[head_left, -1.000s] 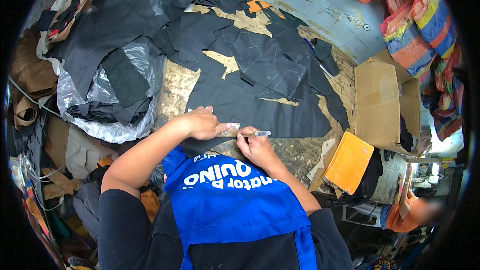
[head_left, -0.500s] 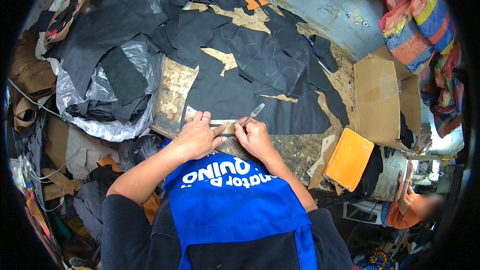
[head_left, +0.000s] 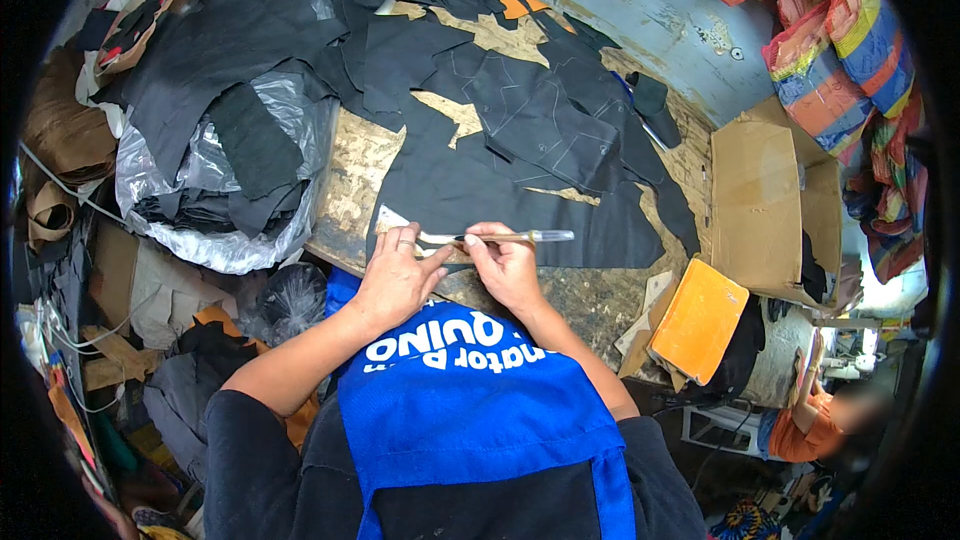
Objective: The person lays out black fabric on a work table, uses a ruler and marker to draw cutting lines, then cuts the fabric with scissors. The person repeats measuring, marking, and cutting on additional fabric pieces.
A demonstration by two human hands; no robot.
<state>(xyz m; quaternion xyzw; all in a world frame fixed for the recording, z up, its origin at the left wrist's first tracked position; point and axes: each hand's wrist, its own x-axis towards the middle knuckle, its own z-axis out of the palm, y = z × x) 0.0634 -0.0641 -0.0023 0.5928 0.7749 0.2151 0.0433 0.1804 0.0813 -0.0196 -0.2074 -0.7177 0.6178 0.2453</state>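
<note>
On the workbench edge, left hand [head_left: 395, 280] presses flat, fingers spread, on a pale template [head_left: 400, 224]; right hand [head_left: 505, 265] pinches a pen [head_left: 520, 237] over black fabric [head_left: 480, 190].

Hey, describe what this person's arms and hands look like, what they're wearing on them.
Both hands are bare: no gloves, and no rings or watch that I can make out. The left hand and right hand lead back to bare forearms. Dark sleeves cover the upper arms, ending near the elbows. A blue apron with white lettering hangs between the arms.
</note>
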